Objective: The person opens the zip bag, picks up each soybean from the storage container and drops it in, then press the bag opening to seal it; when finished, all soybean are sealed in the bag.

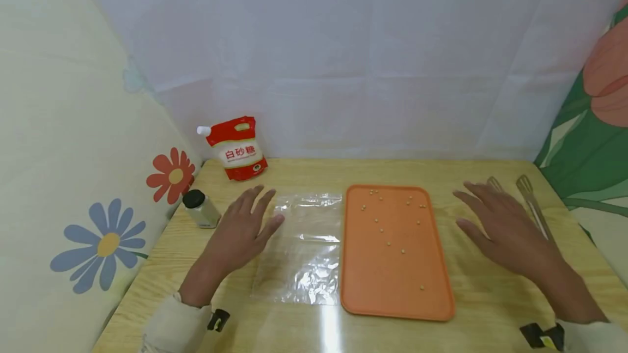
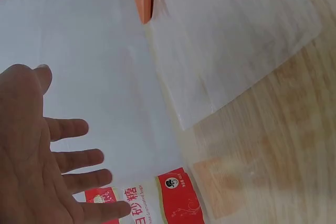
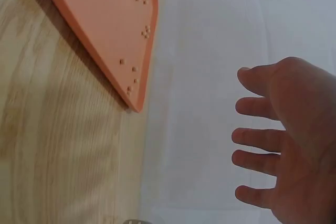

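Observation:
My left hand (image 1: 240, 233) is held over the left edge of a clear plastic bag (image 1: 299, 252), fingers spread and holding nothing. The bag lies flat on the table. Right of it is an orange tray (image 1: 363, 282) with several small pale beads or beans (image 1: 403, 251) scattered over it, mostly toward its far half. My right hand (image 1: 505, 230) hovers to the right of the tray, its fingers extended and nothing in them. It partly covers metal tongs (image 1: 532, 200) on the table. In the right wrist view the palm and fingers (image 3: 257, 140) are bare.
A red and white bag of white granulated sugar (image 1: 240, 151) with a white spout stands at the back left. Nearer, a small jar (image 1: 203, 211) with a black lid stands at the table's left side. White cloth (image 1: 343, 59) hangs behind the table (image 1: 314, 170).

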### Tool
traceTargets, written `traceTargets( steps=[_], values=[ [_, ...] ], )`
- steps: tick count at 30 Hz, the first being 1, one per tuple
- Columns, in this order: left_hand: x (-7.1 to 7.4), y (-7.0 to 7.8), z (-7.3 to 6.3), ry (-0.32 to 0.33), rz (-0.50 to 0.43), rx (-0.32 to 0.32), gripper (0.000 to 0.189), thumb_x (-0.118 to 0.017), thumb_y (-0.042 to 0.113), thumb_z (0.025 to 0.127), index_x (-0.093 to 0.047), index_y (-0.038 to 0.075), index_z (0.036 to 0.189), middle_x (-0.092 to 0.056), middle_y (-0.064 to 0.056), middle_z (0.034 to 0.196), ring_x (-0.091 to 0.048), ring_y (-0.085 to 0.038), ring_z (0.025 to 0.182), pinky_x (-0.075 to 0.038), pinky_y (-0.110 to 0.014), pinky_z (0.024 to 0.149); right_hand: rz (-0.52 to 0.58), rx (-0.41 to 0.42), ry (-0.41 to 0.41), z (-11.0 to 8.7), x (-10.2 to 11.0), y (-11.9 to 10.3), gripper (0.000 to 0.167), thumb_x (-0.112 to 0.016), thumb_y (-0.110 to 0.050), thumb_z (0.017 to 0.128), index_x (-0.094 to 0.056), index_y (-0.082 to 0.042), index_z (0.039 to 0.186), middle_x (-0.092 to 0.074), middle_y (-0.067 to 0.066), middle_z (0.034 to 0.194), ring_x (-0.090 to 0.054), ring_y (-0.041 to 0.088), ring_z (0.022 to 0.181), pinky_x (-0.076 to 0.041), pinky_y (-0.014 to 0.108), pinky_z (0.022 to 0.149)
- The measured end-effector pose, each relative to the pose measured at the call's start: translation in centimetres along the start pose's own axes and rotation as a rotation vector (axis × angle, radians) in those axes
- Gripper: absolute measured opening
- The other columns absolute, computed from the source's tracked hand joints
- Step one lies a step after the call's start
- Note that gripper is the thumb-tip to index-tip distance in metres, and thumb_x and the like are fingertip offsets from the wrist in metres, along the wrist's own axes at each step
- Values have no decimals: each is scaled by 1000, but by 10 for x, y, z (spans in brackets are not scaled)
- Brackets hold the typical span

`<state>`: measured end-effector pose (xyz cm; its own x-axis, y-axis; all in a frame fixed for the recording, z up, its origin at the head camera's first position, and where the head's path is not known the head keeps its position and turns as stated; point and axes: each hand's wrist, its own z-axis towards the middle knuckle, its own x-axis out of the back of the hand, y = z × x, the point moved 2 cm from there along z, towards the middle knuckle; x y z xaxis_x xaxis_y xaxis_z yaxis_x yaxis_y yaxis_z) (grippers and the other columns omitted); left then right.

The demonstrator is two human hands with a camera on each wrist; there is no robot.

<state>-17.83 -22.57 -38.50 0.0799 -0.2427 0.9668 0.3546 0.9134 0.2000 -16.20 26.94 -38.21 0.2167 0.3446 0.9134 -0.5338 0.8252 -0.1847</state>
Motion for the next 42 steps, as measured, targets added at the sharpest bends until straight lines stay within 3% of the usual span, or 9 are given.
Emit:
traceTargets(
  steps=[4, 7, 12, 15, 19, 24, 31, 36, 42],
  values=[
    [-4, 1, -3, -36, -36, 24, 71, -38, 59, 103, -39, 8, 152, -36, -21, 151, -37, -43, 136, -45, -61, 97, -17, 66, -2, 14, -5, -5, 44, -66, -28, 98, -59, -10, 137, -42, 20, 151, -39, 45, 135, -26, 67, 105],
    [-7, 0, -4, -53, -43, 36, 71, -34, 61, 103, -44, 7, 148, -41, -21, 146, -42, -42, 132, -51, -59, 88, -54, 123, -3, 23, -8, -10, 34, -67, -27, 97, -66, -9, 126, -46, 20, 148, -42, 44, 133, -29, 65, 104],
    [-10, -1, -7, -58, -39, 41, 68, -34, 59, 104, -48, 7, 145, -46, -20, 142, -46, -41, 128, -52, -59, 85, -31, 198, 13, 37, -20, -20, 25, -67, -22, 96, -69, -7, 116, -53, 21, 139, -47, 43, 128, -34, 61, 102],
    [-12, -1, -9, -49, -14, 29, 59, -43, 52, 104, -54, 5, 139, -50, -20, 136, -51, -39, 122, -53, -56, 83, -9, 230, 16, 45, -29, -24, 24, -68, -21, 95, -70, -8, 115, -59, 19, 131, -53, 40, 121, -38, 60, 99],
    [-15, -2, -11, -62, 37, -6, 40, -59, 35, 101, -64, 3, 125, -57, -16, 121, -58, -33, 106, -54, -49, 79, 2, 222, -54, 55, -41, -31, 25, -68, -22, 96, -71, -8, 116, -62, 16, 127, -56, 38, 118, -40, 60, 99],
    [-21, -3, -13, -109, 65, -35, 27, -64, 26, 99, -66, 4, 115, -59, -12, 108, -56, -25, 90, -52, -42, 72, 22, 252, -123, 72, -56, -41, 22, -64, -22, 99, -71, -8, 114, -65, 15, 124, -58, 38, 117, -41, 59, 99],
    [-25, -3, -15, -130, 61, -19, 26, -64, 24, 99, -66, 4, 115, -58, -12, 109, -56, -25, 91, -52, -42, 73, 44, 332, -139, 97, -74, -56, 22, -62, -22, 100, -71, -9, 115, -65, 14, 124, -60, 34, 115, -43, 57, 97],
    [-28, -4, -16, -87, 51, -57, 24, -66, 21, 98, -66, 3, 113, -59, -13, 106, -57, -27, 91, -52, -42, 70, 80, 355, -174, 115, -86, -68, 20, -62, -22, 100, -71, -10, 114, -66, 12, 124, -60, 33, 115, -45, 56, 96],
    [-34, -8, -17, -60, 48, -70, 25, -67, 23, 97, -66, 4, 113, -59, -13, 106, -59, -28, 92, -52, -42, 70, 47, 366, -225, 135, -102, -78, 21, -63, -21, 100, -70, -10, 117, -66, 7, 118, -60, 28, 109, -47, 51, 91]
  ],
)
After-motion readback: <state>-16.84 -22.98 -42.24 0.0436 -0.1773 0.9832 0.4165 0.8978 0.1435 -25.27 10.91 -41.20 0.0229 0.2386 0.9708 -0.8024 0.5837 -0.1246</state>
